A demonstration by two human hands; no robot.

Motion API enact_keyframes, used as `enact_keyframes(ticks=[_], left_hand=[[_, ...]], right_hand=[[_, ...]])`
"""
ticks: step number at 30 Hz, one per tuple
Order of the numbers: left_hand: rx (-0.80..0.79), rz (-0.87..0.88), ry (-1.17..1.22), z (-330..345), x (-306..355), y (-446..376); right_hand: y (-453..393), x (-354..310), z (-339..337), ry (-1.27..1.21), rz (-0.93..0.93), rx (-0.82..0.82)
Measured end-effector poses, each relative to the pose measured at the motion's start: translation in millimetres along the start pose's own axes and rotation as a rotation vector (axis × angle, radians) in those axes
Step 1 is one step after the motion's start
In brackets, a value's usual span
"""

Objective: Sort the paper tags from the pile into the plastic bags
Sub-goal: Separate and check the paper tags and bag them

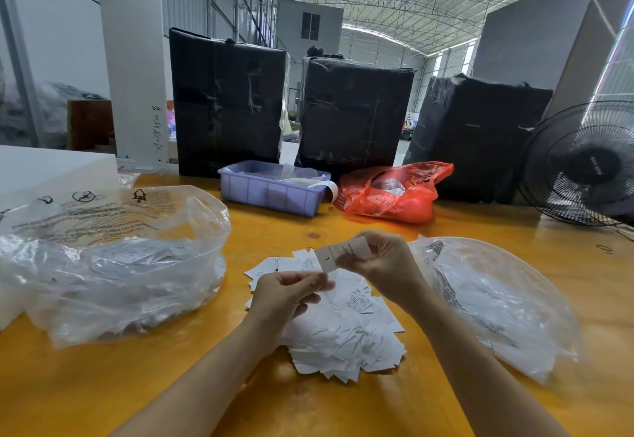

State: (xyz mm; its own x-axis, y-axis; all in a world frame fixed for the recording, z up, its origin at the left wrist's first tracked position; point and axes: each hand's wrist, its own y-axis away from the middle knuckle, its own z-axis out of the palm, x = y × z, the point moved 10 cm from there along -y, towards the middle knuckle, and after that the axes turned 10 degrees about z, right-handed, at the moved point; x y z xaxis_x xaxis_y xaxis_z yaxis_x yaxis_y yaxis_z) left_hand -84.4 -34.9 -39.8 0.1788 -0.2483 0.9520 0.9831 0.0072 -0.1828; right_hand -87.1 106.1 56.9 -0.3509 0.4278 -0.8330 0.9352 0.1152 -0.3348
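A pile of white paper tags (346, 330) lies on the yellow table (274, 402) in front of me. My right hand (380, 261) pinches one tag (338, 254) printed with an "L" and holds it up above the pile. My left hand (288, 294) hovers just below it with fingers curled, fingertips near the tag's lower corner; whether they touch it I cannot tell. A clear plastic bag (113, 265) with tags inside sits open at the left. Another clear plastic bag (494, 299) lies flat at the right.
A lilac plastic bin (271, 193) and a red plastic bag (394, 193) sit behind the pile. Three black-wrapped parcels (353, 110) stand along the table's back edge. A black fan (583, 165) stands at the far right.
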Motion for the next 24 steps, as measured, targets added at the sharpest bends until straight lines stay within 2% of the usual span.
enact_keyframes(ticks=[7, 17, 24], left_hand=[[-0.012, 0.005, -0.005, 0.1, 0.0, -1.0], [0.052, -0.002, 0.013, -5.3, 0.2, -1.2], [0.035, 0.002, -0.012, -4.9, 0.5, 0.1]], right_hand=[[-1.1, 1.8, 1.2, 0.038, 0.011, 0.02], [0.2, 9.0, 9.3, 0.104, 0.08, -0.099], [2.8, 19.8, 25.4, 0.078, 0.176, -0.253]])
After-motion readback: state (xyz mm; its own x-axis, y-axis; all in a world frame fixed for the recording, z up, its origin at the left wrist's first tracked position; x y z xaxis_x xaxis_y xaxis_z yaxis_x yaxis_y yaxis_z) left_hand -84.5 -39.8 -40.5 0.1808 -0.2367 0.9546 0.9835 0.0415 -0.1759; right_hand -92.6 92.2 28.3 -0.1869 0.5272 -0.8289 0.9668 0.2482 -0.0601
